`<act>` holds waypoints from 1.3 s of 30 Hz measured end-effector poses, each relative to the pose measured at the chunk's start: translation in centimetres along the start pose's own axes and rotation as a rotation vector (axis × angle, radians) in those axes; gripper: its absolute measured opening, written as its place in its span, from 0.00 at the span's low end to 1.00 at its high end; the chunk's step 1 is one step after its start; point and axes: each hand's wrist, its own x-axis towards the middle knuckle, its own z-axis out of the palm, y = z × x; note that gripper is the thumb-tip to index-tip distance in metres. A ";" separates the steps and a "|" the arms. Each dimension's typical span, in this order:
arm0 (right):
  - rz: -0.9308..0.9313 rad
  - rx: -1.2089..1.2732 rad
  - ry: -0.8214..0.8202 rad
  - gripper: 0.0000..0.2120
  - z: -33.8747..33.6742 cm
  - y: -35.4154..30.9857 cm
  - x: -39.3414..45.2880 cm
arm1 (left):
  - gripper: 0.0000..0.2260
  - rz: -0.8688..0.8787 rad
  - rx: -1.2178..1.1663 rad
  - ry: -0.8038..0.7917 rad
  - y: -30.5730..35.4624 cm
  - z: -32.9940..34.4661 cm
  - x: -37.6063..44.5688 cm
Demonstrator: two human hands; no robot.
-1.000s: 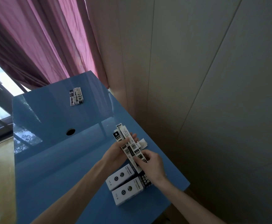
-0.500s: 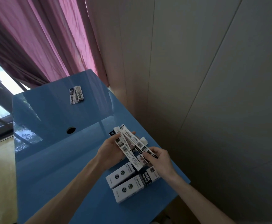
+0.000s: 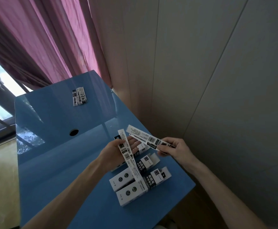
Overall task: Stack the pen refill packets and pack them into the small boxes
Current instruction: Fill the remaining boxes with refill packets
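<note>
My left hand (image 3: 114, 150) holds a long white refill packet (image 3: 127, 154) that slants down over the boxes. To its right, my right hand (image 3: 174, 147) pinches the near end of a second bunch of refill packets (image 3: 145, 138), lifted above the table. Below the hands lie three small white and black boxes (image 3: 135, 184) side by side on the blue table (image 3: 60, 146); the farthest one (image 3: 149, 160) has its end flap open. A few more refill packets (image 3: 79, 96) lie flat at the far end of the table.
A round cable hole (image 3: 73, 132) sits in the table's middle. A panelled wall runs along the right edge, with pink curtains (image 3: 44, 38) and a window behind the far end. The near right corner of the table is close to the boxes.
The packets held together in both hands have been split. My right hand pulled its bunch away to the right, while my left hand keeps one packet over the boxes.
</note>
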 end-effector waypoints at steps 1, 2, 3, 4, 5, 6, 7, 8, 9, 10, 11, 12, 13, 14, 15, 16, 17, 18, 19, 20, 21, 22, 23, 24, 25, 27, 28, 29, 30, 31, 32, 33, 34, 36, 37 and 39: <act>0.007 0.006 -0.043 0.05 -0.7 -0.9 -0.1 | 0.20 -0.003 0.007 0.014 0.1 -0.1 0.0; 0.020 0.011 -0.094 0.05 -1.5 -1.8 -0.1 | 0.19 -0.003 0.017 0.035 0.3 -0.2 0.1; 0.034 -0.004 -0.152 0.06 -2.4 -2.8 0.0 | 0.19 -0.001 0.029 0.059 0.5 -0.5 0.2; 0.050 -0.045 -0.211 0.06 -3.1 -3.8 0.1 | 0.20 -0.002 0.042 0.076 0.7 -0.7 0.3; 0.060 -0.109 -0.273 0.05 -3.6 -4.6 0.3 | 0.20 -0.009 0.068 0.084 0.9 -0.8 0.4; 0.067 -0.179 -0.339 0.03 -3.9 -5.4 0.6 | 0.20 -0.019 0.108 0.087 1.1 -0.8 0.3; 0.074 -0.241 -0.406 0.03 -4.0 -6.2 0.8 | 0.20 -0.030 0.156 0.082 1.3 -0.7 0.3; 0.090 -0.291 -0.462 0.04 -3.8 -6.9 1.2 | 0.20 -0.040 0.196 0.068 1.4 -0.6 0.3; 0.109 -0.331 -0.509 0.05 -3.6 -7.5 1.6 | 0.20 -0.054 0.219 0.052 1.5 -0.4 0.2; 0.125 -0.371 -0.543 0.05 -3.4 -8.3 2.1 | 0.19 -0.069 0.238 0.040 1.5 -0.1 0.1; 0.129 -0.418 -0.573 0.04 -3.1 -9.1 2.6 | 0.19 -0.090 0.263 0.027 1.5 0.1 -0.1; 0.134 -0.471 -0.597 0.04 -2.9 -9.9 3.2 | 0.18 -0.114 0.298 0.012 1.4 0.2 -0.1; 0.139 -0.527 -0.627 0.05 -2.6 -10.6 3.8 | 0.18 -0.133 0.341 0.002 1.4 0.3 -0.2; 0.149 -0.582 -0.666 0.05 -2.3 -11.3 4.3 | 0.18 -0.146 0.384 -0.017 1.3 0.3 -0.2; 0.165 -0.631 -0.712 0.05 -1.9 -11.8 4.7 | 0.19 -0.159 0.415 -0.046 1.3 0.4 -0.2; 0.184 -0.675 -0.757 0.05 -1.4 -12.0 5.0 | 0.20 -0.164 0.432 -0.063 1.3 0.4 -0.2; 0.198 -0.718 -0.792 0.05 -1.0 -12.0 5.3 | 0.20 -0.164 0.425 -0.080 1.2 0.5 -0.2; 0.199 -0.752 -0.807 0.06 -0.7 -11.8 5.4 | 0.20 -0.157 0.390 -0.084 1.2 0.5 -0.2; 0.181 -0.773 -0.796 0.06 -0.5 -11.5 5.6 | 0.19 -0.144 0.342 -0.082 1.1 0.7 -0.3; 0.149 -0.774 -0.756 0.06 -0.5 -11.2 5.6 | 0.18 -0.123 0.298 -0.069 1.0 0.6 -0.3; 0.111 -0.746 -0.687 0.06 -0.7 -10.8 5.5 | 0.18 -0.095 0.250 -0.047 1.0 0.5 -0.4; 0.081 -0.678 -0.589 0.06 -0.9 -10.5 5.5 | 0.18 -0.057 0.190 -0.011 0.9 0.2 -0.3; 0.060 -0.574 -0.472 0.06 -1.1 -10.2 5.4 | 0.18 -0.019 0.104 0.015 0.7 -0.1 -0.1; 0.040 -0.458 -0.355 0.06 -1.2 -9.7 5.3 | 0.19 0.001 -0.010 0.030 0.5 -0.5 0.0; 0.019 -0.358 -0.252 0.07 -1.2 -9.1 5.2 | 0.20 0.005 -0.119 0.044 0.3 -0.7 0.2; -0.004 -0.261 -0.121 0.07 -0.5 -7.4 5.0 | 0.22 0.008 -0.244 0.052 -0.1 -0.8 0.4; 0.000 -0.244 -0.088 0.07 0.1 -6.4 4.9 | 0.22 0.016 -0.268 0.046 -0.3 -0.7 0.4; 0.013 -0.228 -0.062 0.07 0.7 -5.2 4.8 | 0.22 0.026 -0.285 0.036 -0.5 -0.4 0.3; 0.034 -0.200 -0.040 0.08 1.3 -4.1 4.7 | 0.21 0.037 -0.306 0.035 -0.6 -0.2 0.4; 0.061 -0.167 -0.019 0.08 1.9 -2.9 4.5 | 0.21 0.049 -0.334 0.030 -0.6 0.1 0.5; 0.089 -0.135 -0.003 0.09 2.4 -1.9 4.3 | 0.21 0.063 -0.354 0.035 -0.6 0.3 0.5; 0.108 -0.108 0.005 0.08 3.0 -0.9 4.0 | 0.20 0.075 -0.371 0.040 -0.5 0.5 0.6; 0.112 -0.086 0.014 0.07 3.5 -0.1 3.6 | 0.20 0.086 -0.389 0.055 -0.4 0.7 0.7; 0.065 -0.054 0.065 0.06 4.5 0.8 2.9 | 0.20 0.094 -0.406 0.082 -0.1 0.9 0.8; 0.023 -0.038 0.108 0.06 4.8 0.9 2.6 | 0.20 0.091 -0.406 0.097 -0.1 1.0 0.9; -0.066 0.006 0.195 0.05 5.1 0.3 2.4 | 0.21 0.081 -0.392 0.157 -0.4 1.2 0.9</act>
